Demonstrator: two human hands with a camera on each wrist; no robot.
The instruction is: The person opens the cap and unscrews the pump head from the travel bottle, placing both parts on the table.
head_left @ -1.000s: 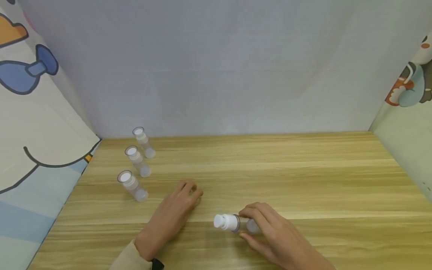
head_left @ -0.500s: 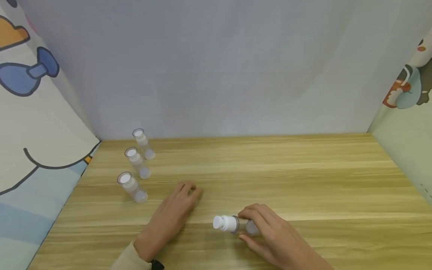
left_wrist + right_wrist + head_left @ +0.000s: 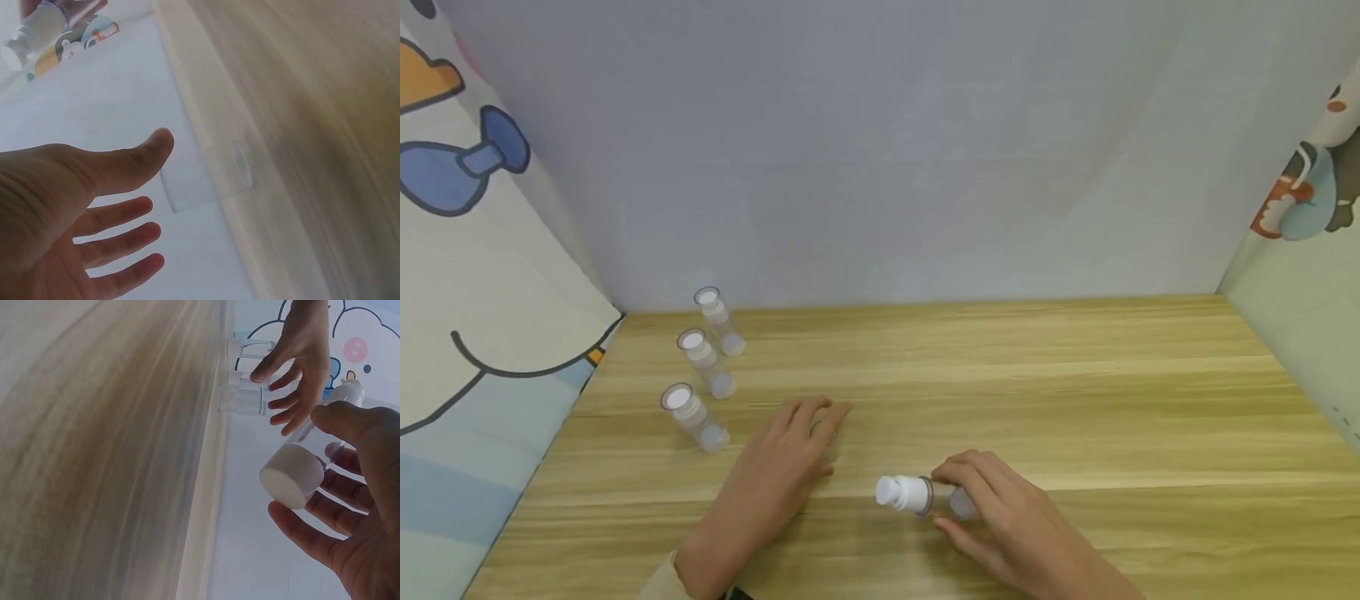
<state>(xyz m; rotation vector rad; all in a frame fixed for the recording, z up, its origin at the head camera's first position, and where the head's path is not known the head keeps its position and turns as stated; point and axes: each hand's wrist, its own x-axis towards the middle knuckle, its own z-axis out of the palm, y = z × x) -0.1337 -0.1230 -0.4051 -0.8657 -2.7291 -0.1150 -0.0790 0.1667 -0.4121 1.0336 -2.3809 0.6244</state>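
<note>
In the head view my right hand grips a small clear pump bottle on its side, white pump head to the left. The right wrist view shows its white base and my thumb and fingers around the clear body. My left hand is spread over the table beside a clear cylindrical cap, partly hidden behind its fingers. From the left wrist, the transparent cap stands on the table, with the thumb and fingers straight and apart from each other; whether they touch it is hard to tell.
Three capped clear bottles stand in a row at the table's left: a near one, a middle one and a far one. A grey-white backdrop closes the wooden table's far edge; printed cloths hang at both sides.
My left hand's fingers have opened and spread from around the clear cap, and the hand has shifted slightly left. The right hand with the pump bottle has hardly moved.
</note>
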